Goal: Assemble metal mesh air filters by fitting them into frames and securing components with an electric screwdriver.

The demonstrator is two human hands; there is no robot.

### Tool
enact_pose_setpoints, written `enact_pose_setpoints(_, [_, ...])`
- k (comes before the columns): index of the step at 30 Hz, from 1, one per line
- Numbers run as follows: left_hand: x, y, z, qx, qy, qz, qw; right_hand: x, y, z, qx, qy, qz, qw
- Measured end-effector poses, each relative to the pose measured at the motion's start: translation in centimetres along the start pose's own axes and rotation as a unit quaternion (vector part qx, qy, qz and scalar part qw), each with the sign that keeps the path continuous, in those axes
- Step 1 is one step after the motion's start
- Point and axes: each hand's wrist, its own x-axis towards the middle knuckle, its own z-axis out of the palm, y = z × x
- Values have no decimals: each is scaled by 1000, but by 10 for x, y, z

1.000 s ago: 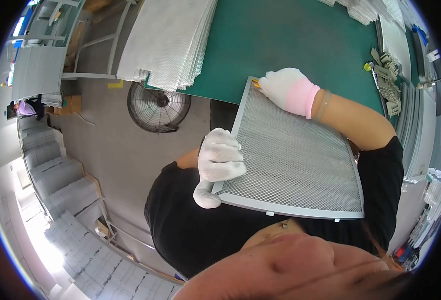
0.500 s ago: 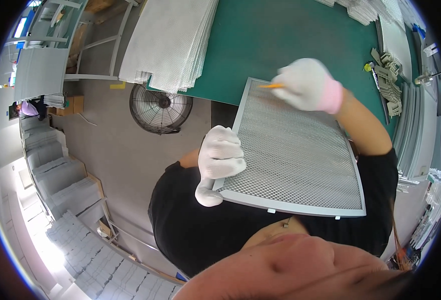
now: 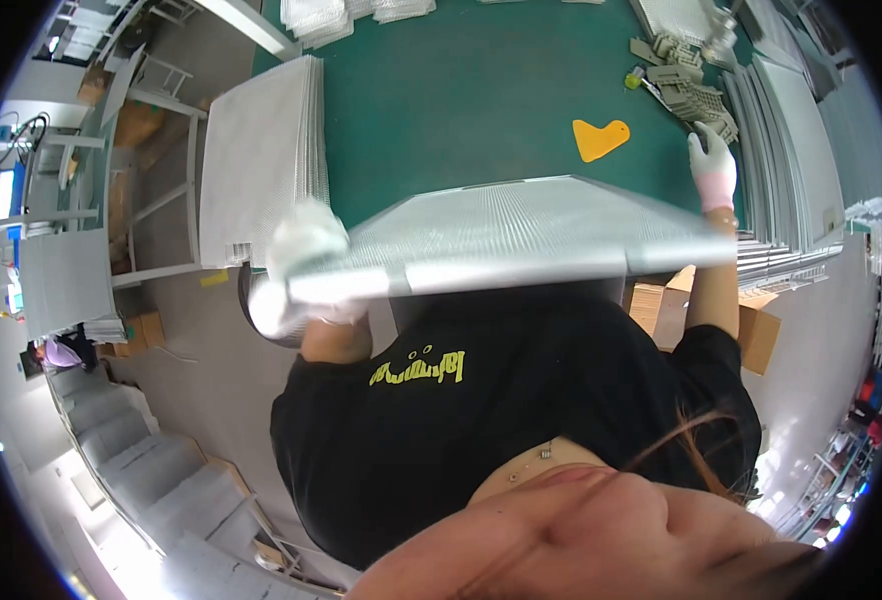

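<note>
A silver mesh filter panel (image 3: 501,225) in a light metal frame slopes across the front of the green table, blurred by motion. My gloved left hand (image 3: 306,260) is closed round its left end; the fingers are smeared, but the grip shows. At the right, my gloved right hand (image 3: 712,165) has its fingers apart and holds nothing I can see. Its fingertips are close to a pile of grey-green plastic pieces (image 3: 696,100) and a thin dark tool (image 3: 664,103) with a yellow-green end. A yellow-orange scraper (image 3: 599,140) lies flat on the table beyond the panel.
A tall stack of mesh sheets (image 3: 261,160) stands at the table's left edge. Long metal frame strips (image 3: 786,160) are piled at the right. More mesh pieces (image 3: 321,18) lie at the far edge of the green table (image 3: 451,100). Cardboard boxes (image 3: 759,335) stand below right.
The panel has swung up into a steep tilt, with my left hand still on its end. My right hand has let go of the scraper and moved right to the plastic pieces.
</note>
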Motion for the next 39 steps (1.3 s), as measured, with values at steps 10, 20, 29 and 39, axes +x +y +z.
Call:
enact_pose_setpoints(10, [149, 3, 82, 215, -414, 239, 852, 18, 14, 17, -264, -98, -45, 958])
enact_pose_setpoints(20, [88, -48, 132, 329, -475, 216, 787, -27, -61, -91, 238, -278, 159, 917])
enact_pose_setpoints(29, [46, -59, 173, 349, -116, 31, 929, -43, -158, -205, 236, -199, -100, 946])
enact_pose_setpoints(39, [56, -56, 185, 357, -107, -13, 928, -36, -182, -198, -74, -147, -294, 942])
